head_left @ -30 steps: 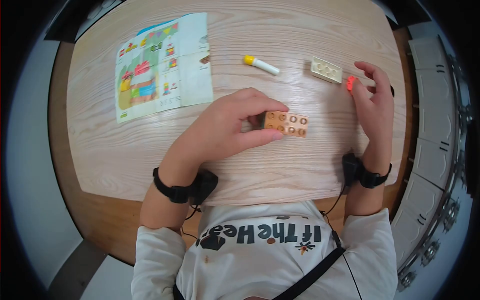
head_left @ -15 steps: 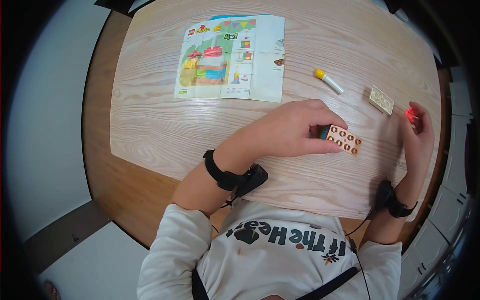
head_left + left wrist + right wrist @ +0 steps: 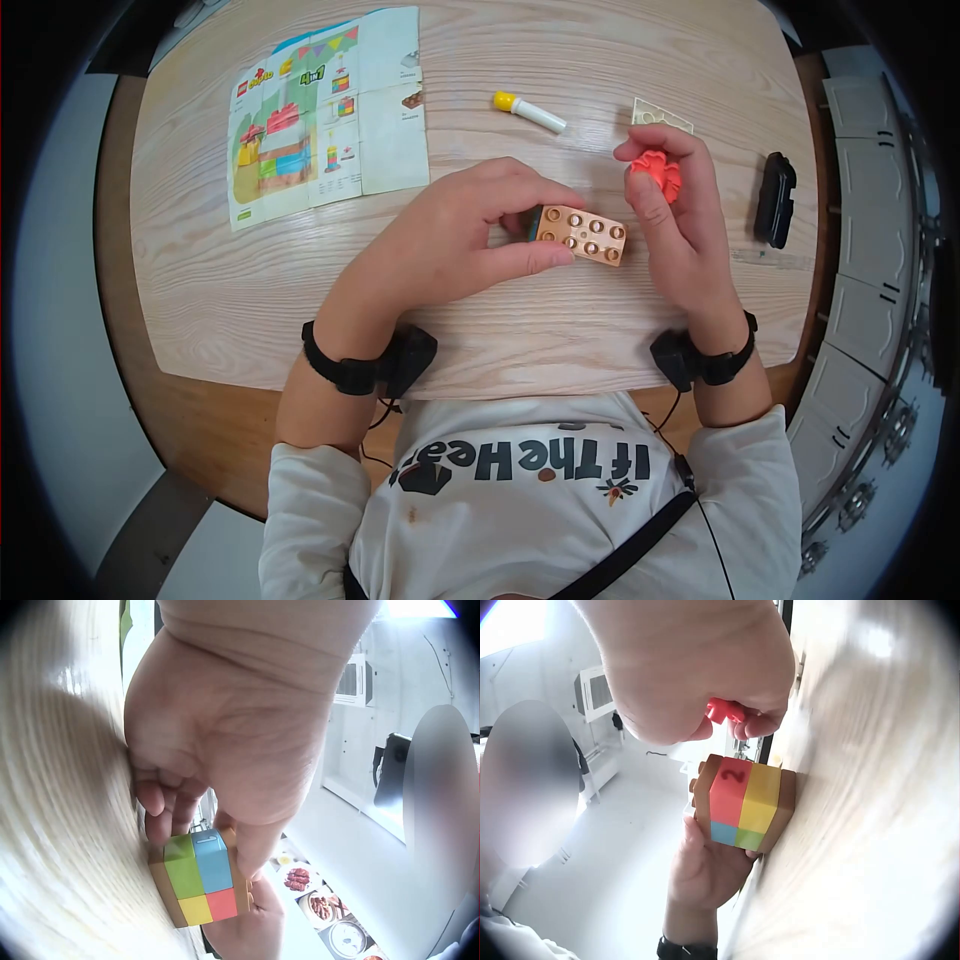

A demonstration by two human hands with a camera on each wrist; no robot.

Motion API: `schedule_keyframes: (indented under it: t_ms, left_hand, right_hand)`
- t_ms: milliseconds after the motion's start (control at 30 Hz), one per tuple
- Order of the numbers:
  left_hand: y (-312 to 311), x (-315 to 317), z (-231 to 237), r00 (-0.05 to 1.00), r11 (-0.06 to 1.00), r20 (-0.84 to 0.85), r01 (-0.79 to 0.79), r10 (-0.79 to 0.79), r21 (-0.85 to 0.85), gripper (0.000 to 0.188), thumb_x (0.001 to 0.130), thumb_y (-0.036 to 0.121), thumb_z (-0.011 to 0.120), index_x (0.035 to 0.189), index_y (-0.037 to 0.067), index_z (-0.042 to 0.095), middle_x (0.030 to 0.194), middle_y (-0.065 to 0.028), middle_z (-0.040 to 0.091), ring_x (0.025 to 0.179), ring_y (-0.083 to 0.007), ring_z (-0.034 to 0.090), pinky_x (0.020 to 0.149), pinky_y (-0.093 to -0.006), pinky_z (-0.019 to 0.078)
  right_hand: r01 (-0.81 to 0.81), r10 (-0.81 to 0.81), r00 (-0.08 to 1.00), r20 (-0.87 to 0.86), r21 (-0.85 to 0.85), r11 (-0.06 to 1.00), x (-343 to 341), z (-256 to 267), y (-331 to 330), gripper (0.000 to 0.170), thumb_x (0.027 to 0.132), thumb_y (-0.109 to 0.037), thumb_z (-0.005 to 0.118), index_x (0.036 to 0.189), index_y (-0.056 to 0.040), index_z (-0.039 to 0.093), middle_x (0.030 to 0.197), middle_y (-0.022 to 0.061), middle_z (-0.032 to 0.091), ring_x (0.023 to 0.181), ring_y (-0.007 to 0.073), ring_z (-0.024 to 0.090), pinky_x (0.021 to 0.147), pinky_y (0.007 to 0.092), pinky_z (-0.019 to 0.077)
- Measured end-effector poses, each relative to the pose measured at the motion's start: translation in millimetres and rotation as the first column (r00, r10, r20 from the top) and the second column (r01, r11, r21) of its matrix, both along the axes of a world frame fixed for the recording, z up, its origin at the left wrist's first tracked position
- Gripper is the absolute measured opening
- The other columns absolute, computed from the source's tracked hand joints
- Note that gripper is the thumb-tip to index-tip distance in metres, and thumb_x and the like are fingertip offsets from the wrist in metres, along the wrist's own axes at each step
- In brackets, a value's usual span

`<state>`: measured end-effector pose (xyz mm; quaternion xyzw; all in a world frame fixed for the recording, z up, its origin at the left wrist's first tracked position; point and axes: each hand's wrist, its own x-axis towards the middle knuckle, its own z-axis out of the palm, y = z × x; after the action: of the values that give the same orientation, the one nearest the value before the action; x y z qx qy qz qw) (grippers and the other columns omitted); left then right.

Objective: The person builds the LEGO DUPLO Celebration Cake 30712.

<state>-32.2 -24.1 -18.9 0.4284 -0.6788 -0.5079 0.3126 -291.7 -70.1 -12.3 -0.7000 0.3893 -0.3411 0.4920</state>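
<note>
My left hand (image 3: 465, 225) holds a stack of toy building bricks (image 3: 583, 237) by its left end, thumb on the near side and fingers on the far side. The top brick is light brown with rows of studs. In the left wrist view the stack's middle (image 3: 199, 874) shows green, blue, yellow and red bricks between brown layers, close to the tabletop. A number 2 marks the red brick (image 3: 729, 791) in the right wrist view. Right of the stack and raised, my right hand (image 3: 690, 235) pinches a red toy piece with a scalloped edge (image 3: 657, 175).
Beyond the right hand lies a cream brick (image 3: 660, 110), partly covered by the fingers. A white stick with a yellow tip (image 3: 530, 112) lies farther left. An unfolded instruction sheet (image 3: 390, 130) is at the table's far left, and a black case (image 3: 776, 200) near the right edge.
My right hand has brought the red piece leftward from the table's right side to beside the stack, uncovering the black case. The left hand keeps holding the stack. The head view swung and came back.
</note>
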Motion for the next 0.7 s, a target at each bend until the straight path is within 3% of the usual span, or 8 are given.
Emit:
schedule_keyframes:
  t_ms: [33,133,233,333,433,533,700]
  left_hand:
    - [0.0,1.1,0.6,1.000,1.000,0.009,0.002,-0.002,-0.008,0.043,0.094,0.016,0.086,0.136,0.011,0.076,0.116,-0.0046,0.073,0.093,-0.0172,0.063,0.083,-0.0309,0.0528]
    - [0.2,1.4,-0.1,1.000,1.000,0.020,0.002,-0.002,0.014,0.044,0.094,0.016,0.086,0.136,0.010,0.075,0.116,-0.0034,0.073,0.093,-0.0168,0.062,0.083,-0.0313,0.0526]
    - [0.2,2.2,0.3,1.000,1.000,0.023,-0.005,0.005,0.005,0.044,0.094,0.015,0.086,0.136,0.010,0.075,0.118,-0.0030,0.073,0.093,-0.0168,0.062,0.083,-0.0314,0.0526]
    - [0.1,1.9,-2.8,1.000,1.000,-0.012,-0.014,0.014,-0.010,0.045,0.093,0.015,0.086,0.137,0.010,0.074,0.117,-0.0034,0.073,0.093,-0.0168,0.062,0.083,-0.0316,0.0526]
    - [0.6,1.4,-3.0,1.000,0.999,-0.001,-0.019,0.019,-0.035,0.045,0.093,0.015,0.087,0.136,0.009,0.074,0.115,-0.0039,0.073,0.093,-0.0168,0.062,0.083,-0.0316,0.0526]
    - [1.0,0.6,-2.2,0.999,0.999,-0.022,-0.032,0.032,-0.006,0.045,0.092,0.015,0.088,0.135,0.008,0.074,0.114,-0.0045,0.072,0.093,-0.0167,0.062,0.083,-0.0317,0.0524]
    - [1.1,1.4,-2.8,0.999,0.999,-0.018,-0.028,0.028,-0.020,0.044,0.092,0.016,0.088,0.132,0.007,0.074,0.112,-0.0044,0.072,0.092,-0.0164,0.063,0.082,-0.0312,0.0520]
  right_hand:
    - [0.013,-0.024,0.995,0.102,0.105,0.994,0.2,-3.8,0.1,0.032,0.114,-0.006,0.054,0.146,-0.0017,0.051,0.141,0.0111,0.060,0.111,0.0124,0.057,0.101,0.0282,0.0490]
    - [-0.058,0.050,0.981,0.189,0.042,0.997,0.6,-6.6,0.2,0.035,0.115,-0.007,0.053,0.150,-0.0014,0.049,0.143,0.0121,0.061,0.113,0.0146,0.061,0.103,0.0288,0.0503]
    - [-0.185,0.181,0.978,0.102,0.030,0.982,4.6,7.6,7.0,0.034,0.115,-0.006,0.053,0.148,-0.0005,0.050,0.146,0.0152,0.063,0.122,0.0192,0.067,0.106,0.0328,0.0529]
    - [-0.207,0.210,0.975,0.075,-0.045,0.977,6.2,-0.3,8.0,0.035,0.113,-0.003,0.055,0.148,0.0013,0.051,0.148,0.0187,0.065,0.130,0.0241,0.069,0.110,0.0365,0.0555]
    - [-0.176,0.157,0.961,0.227,0.067,0.982,7.7,-6.4,13.1,0.042,0.109,0.001,0.061,0.150,0.0023,0.051,0.152,0.0217,0.064,0.131,0.0264,0.070,0.111,0.0377,0.0568]
    - [-0.194,0.181,0.958,0.221,0.036,0.980,3.0,-11.2,10.0,0.045,0.104,0.002,0.070,0.147,0.0017,0.058,0.151,0.0230,0.065,0.130,0.0255,0.070,0.112,0.0358,0.0568]
    - [-0.264,0.267,0.964,0.006,-0.108,0.958,-0.5,9.5,2.6,0.034,0.094,0.000,0.081,0.128,-0.0035,0.078,0.143,0.0214,0.071,0.125,0.0278,0.073,0.105,0.0349,0.0587]
